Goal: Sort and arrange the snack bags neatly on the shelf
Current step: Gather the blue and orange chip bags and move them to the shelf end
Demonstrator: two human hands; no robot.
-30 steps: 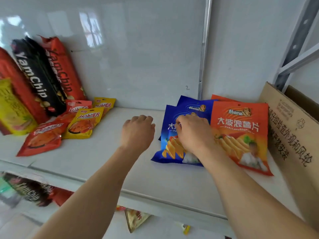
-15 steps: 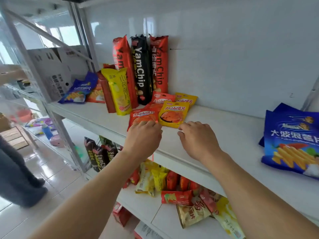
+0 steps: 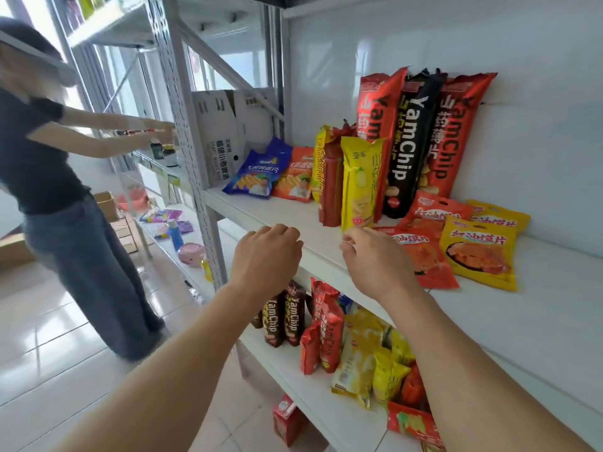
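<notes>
At the far left a second person [image 3: 49,177] in a dark top reaches toward a neighbouring rack. On the white shelf [image 3: 280,220], a cardboard box [image 3: 222,135] stands at the left end, with a blue chip bag [image 3: 253,172] and an orange chip bag [image 3: 295,177] lying just beside it. Next come a tall yellow bag [image 3: 359,184] and a red bag [image 3: 331,187] standing upright, then three tall YamChip bags [image 3: 414,141] leaning against the back wall.

The left hand [image 3: 266,256] hovers at the shelf's front edge, fingers loosely curled and holding nothing. The right hand [image 3: 375,261] hangs just beside it, fingers also loosely curled and empty; its fingertips [image 3: 350,238] sit just below the yellow bag's bottom edge, and whether they touch cannot be told. To its right lie flat red packets [image 3: 427,256] and yellow packets [image 3: 479,252], overlapping. More bags crowd the lower shelf [image 3: 287,363].
</notes>
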